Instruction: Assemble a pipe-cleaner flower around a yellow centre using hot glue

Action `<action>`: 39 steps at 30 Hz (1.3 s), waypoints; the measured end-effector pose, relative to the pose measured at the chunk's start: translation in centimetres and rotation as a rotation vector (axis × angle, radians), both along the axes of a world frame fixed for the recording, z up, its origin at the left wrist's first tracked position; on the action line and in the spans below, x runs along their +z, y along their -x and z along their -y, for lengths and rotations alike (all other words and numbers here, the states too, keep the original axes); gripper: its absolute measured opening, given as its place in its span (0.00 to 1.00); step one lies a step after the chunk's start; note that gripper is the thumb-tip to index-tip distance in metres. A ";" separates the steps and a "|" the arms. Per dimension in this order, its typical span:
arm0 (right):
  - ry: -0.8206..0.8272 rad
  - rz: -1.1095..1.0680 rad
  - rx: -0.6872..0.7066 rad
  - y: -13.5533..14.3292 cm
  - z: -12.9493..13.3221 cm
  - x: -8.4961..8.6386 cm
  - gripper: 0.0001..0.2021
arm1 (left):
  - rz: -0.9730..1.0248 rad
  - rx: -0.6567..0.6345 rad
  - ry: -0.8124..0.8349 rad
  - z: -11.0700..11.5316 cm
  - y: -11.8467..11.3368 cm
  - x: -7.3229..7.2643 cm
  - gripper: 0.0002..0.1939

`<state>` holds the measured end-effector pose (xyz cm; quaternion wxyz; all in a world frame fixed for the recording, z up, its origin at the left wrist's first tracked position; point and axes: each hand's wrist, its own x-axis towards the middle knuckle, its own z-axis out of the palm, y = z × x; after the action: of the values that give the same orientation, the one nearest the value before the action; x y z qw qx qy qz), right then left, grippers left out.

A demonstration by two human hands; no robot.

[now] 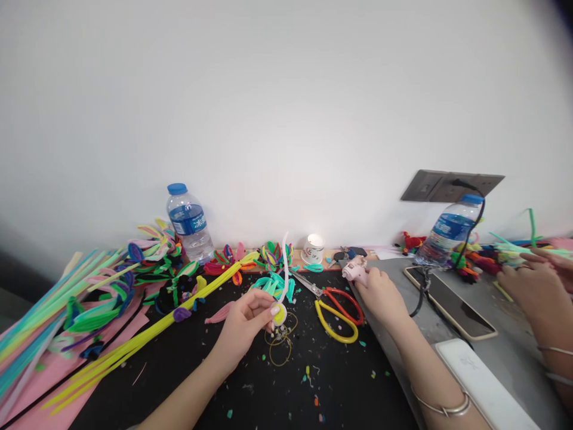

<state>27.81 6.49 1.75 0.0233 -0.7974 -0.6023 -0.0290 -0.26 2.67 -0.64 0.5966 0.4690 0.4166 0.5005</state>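
My left hand (250,316) pinches a small round yellow-and-white piece (279,314) between thumb and fingers. A white pipe cleaner (285,269) stands up from it and curves at the top. Thin gold-coloured loops (282,353) lie on the black mat just below that hand. To the right, my right hand (378,295) is closed round a pale pink glue gun (355,270), its nozzle end pointing left; the grip is hidden by my fingers. Between the hands lie scissors (338,316) with one red and one yellow handle, blades spread.
Pipe cleaners (152,346) in bundles and finished-looking flowers fill the left side. Water bottles stand at left (190,224) and right (450,230). A paper cup (313,249) is by the wall. A phone (452,304), a white box (483,385) and another person's hands (532,283) are right.
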 end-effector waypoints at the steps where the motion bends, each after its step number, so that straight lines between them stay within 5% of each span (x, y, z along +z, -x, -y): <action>1: 0.008 0.012 -0.001 0.0 0.0 -0.2 0.13 | -0.004 0.001 -0.003 0.0 0.0 0.1 0.09; 5: -0.052 0.053 -0.013 0.2 0.1 -0.5 0.14 | -0.007 -0.002 -0.006 0.1 0.0 0.1 0.09; 8: -0.260 0.004 0.064 0.5 0.2 -0.1 0.18 | -0.014 -0.017 -0.005 0.1 0.0 0.0 0.09; 12: -0.589 -0.219 0.529 2.3 0.7 0.9 0.21 | -0.047 -0.063 -0.007 0.1 -0.1 -0.2 0.08; 15: -0.515 -0.241 0.895 4.4 1.7 1.3 0.20 | -0.083 -0.102 0.001 0.2 -0.2 -0.2 0.08; 17: -0.450 -0.232 1.012 5.5 2.3 1.3 0.20 | -0.112 -0.129 0.003 0.3 -0.2 -0.1 0.07; 24: -0.402 -0.299 1.058 6.1 2.7 0.8 0.09 | -0.180 -0.157 -0.016 0.3 -0.2 -0.4 0.05; 39: -0.286 -0.325 1.028 6.2 3.0 -0.3 0.11 | -0.141 0.032 -0.070 0.0 0.0 -0.6 0.06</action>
<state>21.62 3.52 1.48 0.2349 -0.3839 -0.8925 0.0281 -0.26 2.65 -1.28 0.5410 0.5168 0.4472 0.4902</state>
